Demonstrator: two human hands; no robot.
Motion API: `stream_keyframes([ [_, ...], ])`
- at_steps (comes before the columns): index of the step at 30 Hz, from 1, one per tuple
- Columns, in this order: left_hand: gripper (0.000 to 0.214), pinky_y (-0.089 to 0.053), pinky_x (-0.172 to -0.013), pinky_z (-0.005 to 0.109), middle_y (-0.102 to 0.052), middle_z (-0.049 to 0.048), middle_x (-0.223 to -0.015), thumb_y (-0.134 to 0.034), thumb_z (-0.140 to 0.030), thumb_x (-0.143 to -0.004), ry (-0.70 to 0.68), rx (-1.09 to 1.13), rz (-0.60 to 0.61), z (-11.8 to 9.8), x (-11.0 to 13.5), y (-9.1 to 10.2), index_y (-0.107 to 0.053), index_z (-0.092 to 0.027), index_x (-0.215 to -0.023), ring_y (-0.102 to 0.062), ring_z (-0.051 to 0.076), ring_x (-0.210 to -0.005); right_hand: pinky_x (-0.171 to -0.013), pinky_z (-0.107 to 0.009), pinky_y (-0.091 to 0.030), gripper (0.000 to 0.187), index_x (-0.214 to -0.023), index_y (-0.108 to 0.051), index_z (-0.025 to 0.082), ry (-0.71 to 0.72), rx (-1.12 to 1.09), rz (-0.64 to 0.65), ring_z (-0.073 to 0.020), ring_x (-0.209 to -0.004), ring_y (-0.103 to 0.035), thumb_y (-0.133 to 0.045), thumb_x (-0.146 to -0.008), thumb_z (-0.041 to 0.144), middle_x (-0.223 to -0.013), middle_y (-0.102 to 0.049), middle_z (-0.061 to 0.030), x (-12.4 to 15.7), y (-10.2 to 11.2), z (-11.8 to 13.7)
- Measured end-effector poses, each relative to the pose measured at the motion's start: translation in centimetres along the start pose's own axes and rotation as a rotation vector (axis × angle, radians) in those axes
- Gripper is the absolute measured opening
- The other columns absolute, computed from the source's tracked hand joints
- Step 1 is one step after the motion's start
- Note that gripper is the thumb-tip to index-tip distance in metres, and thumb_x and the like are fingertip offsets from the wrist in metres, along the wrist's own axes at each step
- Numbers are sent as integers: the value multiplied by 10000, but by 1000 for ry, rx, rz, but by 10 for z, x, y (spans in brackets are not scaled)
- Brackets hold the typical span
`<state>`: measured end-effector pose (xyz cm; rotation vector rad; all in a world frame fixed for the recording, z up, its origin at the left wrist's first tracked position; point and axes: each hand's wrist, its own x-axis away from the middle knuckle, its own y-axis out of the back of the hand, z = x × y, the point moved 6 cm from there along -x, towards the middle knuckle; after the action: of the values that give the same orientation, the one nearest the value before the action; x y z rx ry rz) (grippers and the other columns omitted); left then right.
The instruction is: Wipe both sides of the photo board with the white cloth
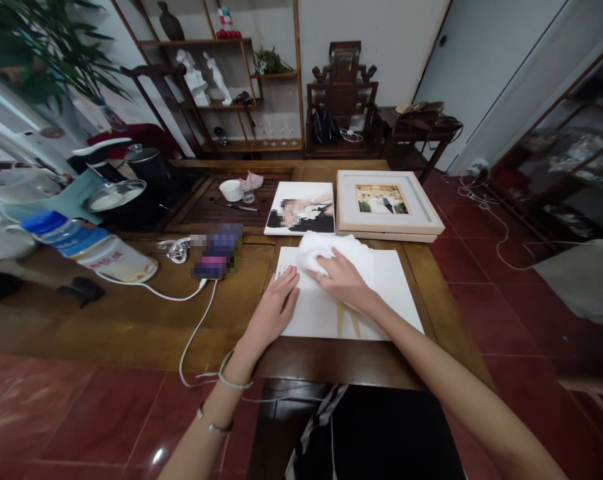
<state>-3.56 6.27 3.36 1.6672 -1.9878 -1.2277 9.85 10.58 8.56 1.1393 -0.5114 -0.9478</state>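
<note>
A white panel (391,293) lies flat near the front edge of the table, with small print at its left edge and two tan strips at its lower middle. My left hand (280,300) rests flat on the panel's left side, fingers stretched out. My right hand (344,280) grips a bunched white cloth (331,245), pressed on the panel's upper part. The cloth hides that part of the panel. Just behind lie a white-edged photo panel (301,208) and a light wooden picture frame (388,200) holding a small photo.
Left on the table are a phone (218,252) with a white cable, a blue-capped bottle (91,247) and a coiled cable (175,249). A white cup (231,191) sits on the tea tray (196,213). Beyond the table stands a carved wooden chair (344,93).
</note>
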Motion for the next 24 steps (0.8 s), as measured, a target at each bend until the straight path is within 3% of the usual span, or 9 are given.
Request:
stream_keyframes([
  [4,396,-303,-1121,524,-526,123,-1383,-389,-205,-939,-8,-22,12,-6,-2,4,-530,-172,-1307,-440,247,-1327,-992,-365,-381,240,-966,-648,188,25,-54,35,-256,-1112,-570,-431,-932,285,-1080,-694,-63,-41,-12,18],
  [9,388,-308,-1125,519,-535,128,-1373,-394,-184,-929,-16,-6,-11,-3,-1,2,-557,-162,-1280,-438,251,-1329,-866,-385,-445,281,-1028,-642,181,-39,-90,43,-323,-1131,-547,-436,-925,341,-1104,-673,-119,-39,-11,8],
  [13,377,-321,-1117,537,-537,119,-1372,-416,-190,-925,-29,5,-46,2,1,-1,-558,-184,-1274,-427,245,-1337,-863,-387,-445,295,-976,-641,181,-133,-120,6,-314,-1081,-575,-418,-935,369,-1107,-669,-119,-4,10,-31],
  [18,360,-328,-1112,539,-541,126,-1367,-421,-182,-926,-30,0,-55,1,2,1,-574,-184,-1252,-433,242,-1332,-822,-372,-471,312,-801,-582,209,-252,-131,-108,-276,-928,-627,-379,-939,402,-893,-681,-78,54,38,-82],
  [21,358,-318,-1118,537,-518,137,-1387,-424,-196,-932,-11,7,-56,0,2,2,-565,-172,-1260,-428,242,-1337,-884,-429,-461,263,-714,-529,236,-292,-118,-154,-321,-1069,-589,-407,-910,362,-777,-653,-61,86,41,-98],
  [24,386,-304,-1121,544,-481,141,-1419,-428,-214,-936,9,-5,-36,-1,2,1,-516,-171,-1310,-403,246,-1353,-925,-492,-454,175,-664,-489,245,-262,-82,-118,-358,-1273,-451,-425,-826,229,-838,-669,-73,119,35,-90],
])
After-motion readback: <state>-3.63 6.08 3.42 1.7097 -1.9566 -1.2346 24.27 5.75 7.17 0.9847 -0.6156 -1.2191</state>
